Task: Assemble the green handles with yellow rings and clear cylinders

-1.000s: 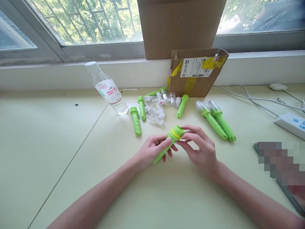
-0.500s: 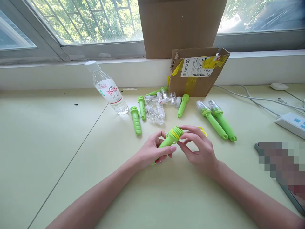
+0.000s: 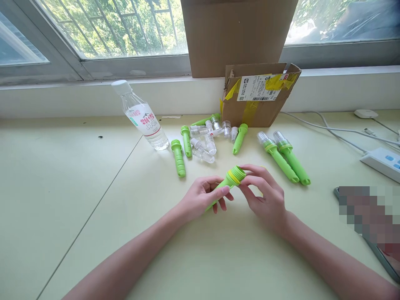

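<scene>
My left hand [image 3: 204, 195] wraps around the shaft of a green flashlight-shaped handle [image 3: 229, 180], which is tilted with its threaded end up and to the right. A yellow ring [image 3: 233, 176] sits around the neck, just below the threads. Thumb and fingers of my right hand [image 3: 264, 193] close on the rim of that threaded end. Behind the right hand, a bit of another yellow ring [image 3: 263, 168] shows; the hand hides most of it. Beyond my hands lie more green handles [image 3: 178, 160] and several clear plastic caps [image 3: 203, 154], loose in a group.
Two capped green sticks [image 3: 292, 160] lie side by side at the right. A water bottle [image 3: 145, 118] stands behind the left hand. At the back is a cardboard box [image 3: 250, 112]. A power strip [image 3: 383, 162], cables [image 3: 340, 130] and a phone [image 3: 383, 258] are on the right.
The green handle has shifted a little to the right in my left hand's grip, its threaded end turning slightly. My right hand moved slightly right, covering more of the yellow ring behind it.
</scene>
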Demonstrator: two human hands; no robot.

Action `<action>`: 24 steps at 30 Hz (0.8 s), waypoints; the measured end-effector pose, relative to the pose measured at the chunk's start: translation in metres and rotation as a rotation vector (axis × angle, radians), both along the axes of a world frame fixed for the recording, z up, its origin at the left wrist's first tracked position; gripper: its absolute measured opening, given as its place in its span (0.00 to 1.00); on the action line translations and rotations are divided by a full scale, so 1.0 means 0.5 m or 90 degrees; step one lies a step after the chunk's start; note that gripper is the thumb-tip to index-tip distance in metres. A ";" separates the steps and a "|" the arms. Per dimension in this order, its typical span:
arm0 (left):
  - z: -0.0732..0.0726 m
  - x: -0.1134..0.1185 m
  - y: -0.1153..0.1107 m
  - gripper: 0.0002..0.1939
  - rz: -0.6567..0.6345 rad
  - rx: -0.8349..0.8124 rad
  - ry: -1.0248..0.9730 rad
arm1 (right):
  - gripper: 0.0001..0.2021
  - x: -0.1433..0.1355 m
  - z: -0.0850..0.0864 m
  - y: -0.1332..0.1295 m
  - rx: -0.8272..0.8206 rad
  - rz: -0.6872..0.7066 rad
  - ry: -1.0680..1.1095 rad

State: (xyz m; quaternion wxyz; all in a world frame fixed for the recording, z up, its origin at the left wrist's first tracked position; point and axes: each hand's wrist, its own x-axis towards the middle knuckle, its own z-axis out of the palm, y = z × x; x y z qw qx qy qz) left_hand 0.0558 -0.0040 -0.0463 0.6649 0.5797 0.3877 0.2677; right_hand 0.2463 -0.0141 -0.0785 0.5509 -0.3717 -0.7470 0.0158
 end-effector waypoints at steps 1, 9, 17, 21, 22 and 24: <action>0.000 0.000 -0.001 0.19 -0.004 0.015 0.008 | 0.10 0.001 0.000 0.001 0.002 0.000 0.001; 0.002 0.005 -0.008 0.16 0.030 0.013 0.057 | 0.10 -0.002 0.001 0.003 0.004 0.002 -0.008; -0.002 0.005 -0.008 0.15 0.023 0.012 0.037 | 0.12 -0.002 0.003 0.003 -0.003 0.019 0.001; -0.007 0.003 -0.005 0.15 0.015 0.024 0.017 | 0.13 -0.003 0.005 0.000 -0.012 0.019 0.007; -0.007 0.003 -0.005 0.15 0.012 0.030 0.016 | 0.13 -0.004 0.005 0.000 -0.012 0.017 0.008; -0.008 0.003 -0.004 0.16 0.008 0.043 0.010 | 0.13 -0.004 0.004 0.000 -0.016 0.015 0.012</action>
